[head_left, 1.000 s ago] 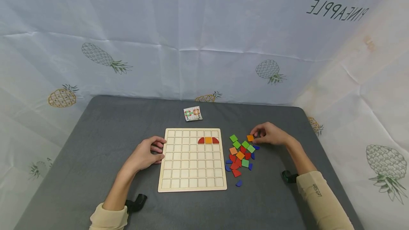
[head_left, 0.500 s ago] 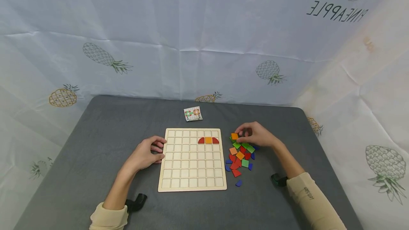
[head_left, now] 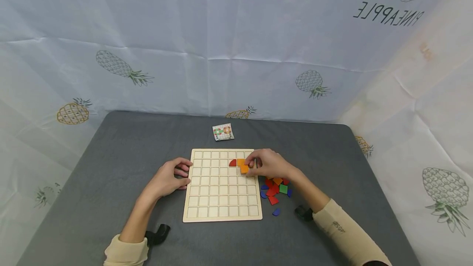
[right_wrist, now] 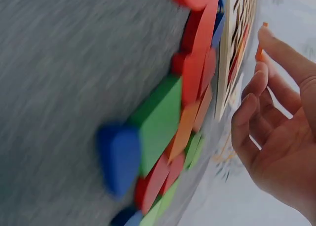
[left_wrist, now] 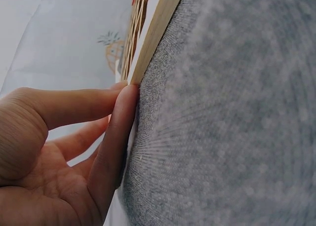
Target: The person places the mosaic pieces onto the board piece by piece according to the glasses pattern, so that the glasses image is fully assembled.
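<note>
My left hand point(head_left: 168, 177) rests its fingertips on the left edge of the wooden grid board point(head_left: 212, 212); the left wrist view shows them right at the board's side. An orange square tile point(head_left: 244, 169) is pinched between thumb and finger of my right hand point(head_left: 269, 164), over the board's upper right part. In the right wrist view that tile point(right_wrist: 262, 43) appears edge-on. A red quarter-circle tile point(head_left: 233, 163) and an orange square point(head_left: 240, 162) sit in the grid's second row. My right hand hides the red tile beside them.
Right of the board lies a pile of loose tiles, with a green square point(head_left: 283, 189), red tiles point(head_left: 273, 200) and a blue tile point(head_left: 276, 212); my right hand covers part of it. A small pattern card point(head_left: 223, 131) lies behind the board on the grey table point(head_left: 148, 134).
The right hand has moved left from the pile's far side to above the board, carrying the orange square tile with it. My left hand and the board have stayed put.
</note>
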Demonstrator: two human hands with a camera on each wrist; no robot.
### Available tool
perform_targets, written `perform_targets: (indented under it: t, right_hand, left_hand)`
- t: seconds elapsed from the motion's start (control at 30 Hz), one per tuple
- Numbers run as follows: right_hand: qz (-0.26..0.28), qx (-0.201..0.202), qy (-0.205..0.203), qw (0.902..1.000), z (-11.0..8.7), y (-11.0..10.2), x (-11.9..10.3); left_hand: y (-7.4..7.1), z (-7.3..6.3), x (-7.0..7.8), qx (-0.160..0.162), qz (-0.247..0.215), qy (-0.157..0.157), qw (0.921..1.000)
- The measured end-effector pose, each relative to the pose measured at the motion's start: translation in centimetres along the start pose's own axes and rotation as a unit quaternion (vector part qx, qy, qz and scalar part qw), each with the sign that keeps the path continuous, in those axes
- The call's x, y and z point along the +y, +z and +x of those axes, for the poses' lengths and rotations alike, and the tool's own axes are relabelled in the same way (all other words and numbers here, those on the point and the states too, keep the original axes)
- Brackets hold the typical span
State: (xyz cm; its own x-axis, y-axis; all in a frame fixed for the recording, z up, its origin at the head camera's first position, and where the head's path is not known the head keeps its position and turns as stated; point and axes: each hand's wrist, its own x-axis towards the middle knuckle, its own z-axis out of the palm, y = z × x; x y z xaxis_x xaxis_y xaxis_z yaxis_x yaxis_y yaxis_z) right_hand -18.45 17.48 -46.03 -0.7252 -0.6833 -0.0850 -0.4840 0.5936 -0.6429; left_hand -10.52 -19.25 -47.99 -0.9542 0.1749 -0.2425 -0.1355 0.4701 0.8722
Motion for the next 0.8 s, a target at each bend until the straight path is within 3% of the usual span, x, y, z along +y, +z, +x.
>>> perform_targets:
  t: [0.23,0.8]
  right_hand:
    - [-0.057,-0.001,0.026,0.9980,1.5,1.5,-2.0]
    - [-0.095,-0.005,0.065,0.9934,2.9,2.4,-4.3]
  left_hand:
    - [-0.1,0.1,-0.2,-0.009,-0.015,-0.005,0.9998]
    - [-0.1,0.0,0.0,-0.007,-0.016,-0.007,0.9998]
